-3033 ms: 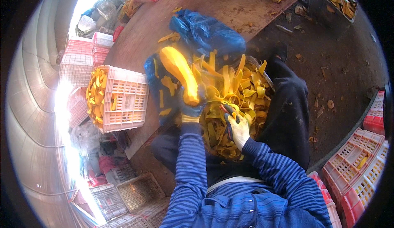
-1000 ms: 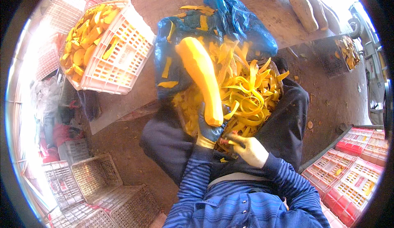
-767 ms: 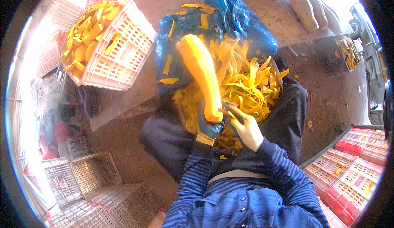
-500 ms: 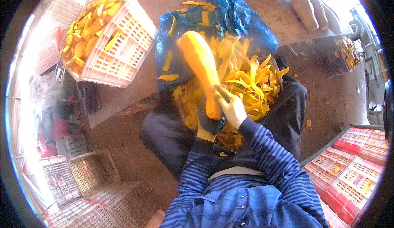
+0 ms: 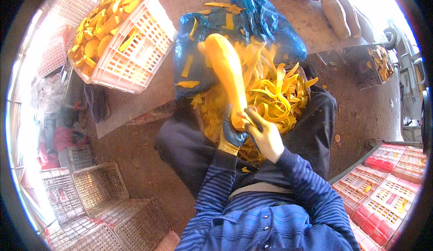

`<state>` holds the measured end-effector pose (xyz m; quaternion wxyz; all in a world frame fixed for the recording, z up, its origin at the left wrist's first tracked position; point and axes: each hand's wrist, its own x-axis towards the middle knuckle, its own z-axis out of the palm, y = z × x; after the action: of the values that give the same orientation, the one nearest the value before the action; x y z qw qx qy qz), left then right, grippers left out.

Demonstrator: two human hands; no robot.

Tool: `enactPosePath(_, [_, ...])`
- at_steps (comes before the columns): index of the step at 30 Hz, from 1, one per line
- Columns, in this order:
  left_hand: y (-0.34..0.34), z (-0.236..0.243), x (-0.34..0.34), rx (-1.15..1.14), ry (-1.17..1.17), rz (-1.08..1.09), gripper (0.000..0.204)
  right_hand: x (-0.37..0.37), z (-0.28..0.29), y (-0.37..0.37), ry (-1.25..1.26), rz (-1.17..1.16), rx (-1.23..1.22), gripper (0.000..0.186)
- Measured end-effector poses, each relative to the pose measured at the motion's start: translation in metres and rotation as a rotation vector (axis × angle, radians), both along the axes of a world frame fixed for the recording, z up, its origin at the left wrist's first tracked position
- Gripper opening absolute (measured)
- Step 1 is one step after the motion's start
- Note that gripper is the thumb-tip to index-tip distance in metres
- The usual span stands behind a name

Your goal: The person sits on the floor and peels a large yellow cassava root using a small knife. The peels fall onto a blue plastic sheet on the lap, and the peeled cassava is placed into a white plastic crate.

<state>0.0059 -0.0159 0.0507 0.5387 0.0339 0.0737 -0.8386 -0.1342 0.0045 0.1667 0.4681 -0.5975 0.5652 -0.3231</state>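
Observation:
A long, peeled orange squash (image 5: 227,68) slants up and away from me over my lap, its bulbous end far and its narrow end near. My left hand (image 5: 232,136), in a dark-palmed yellow glove, is wrapped round the narrow end. My right hand (image 5: 266,138), in a pale glove with dark fingers, is closed against the squash's right side near that end. Whatever small tool it grips is mostly hidden by the fingers. Beneath the squash, a heap of curled yellow-orange peel strips (image 5: 277,97) lies between my knees.
Beyond the heap spreads a blue plastic sheet (image 5: 270,23) with peel scraps. A pink crate (image 5: 149,48) of squash pieces stands far left. Unpeeled squashes (image 5: 336,16) lie far right. Empty crates (image 5: 99,185) sit near left, red and pink crates (image 5: 374,188) near right.
My right hand has moved nearer to me and slightly right along the squash. More of my left hand now shows around the narrow end, and the squash sits slightly further right.

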Motion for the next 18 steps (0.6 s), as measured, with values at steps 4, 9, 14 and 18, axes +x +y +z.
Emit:
enactPosePath(4, [0.001, -0.005, -0.004, 0.021, -0.027, 0.04, 0.065, 0.017, -0.002, -0.01, 0.135, -0.033, 0.005, 0.045])
enactPosePath(9, [0.001, -0.003, 0.003, 0.222, -0.085, -0.034, 0.06, -0.015, 0.026, 0.066, 0.258, 0.249, 0.205, 0.043])
enactPosePath(14, [0.004, -0.008, 0.0, 0.049, -0.098, -0.032, 0.065, 0.007, 0.033, -0.001, 0.21, 0.06, 0.04, 0.048])
enactPosePath(18, [0.004, -0.022, 0.003, 0.081, -0.29, 0.033, 0.061, 0.02, 0.035, -0.007, 0.409, 0.186, 0.027, 0.045])
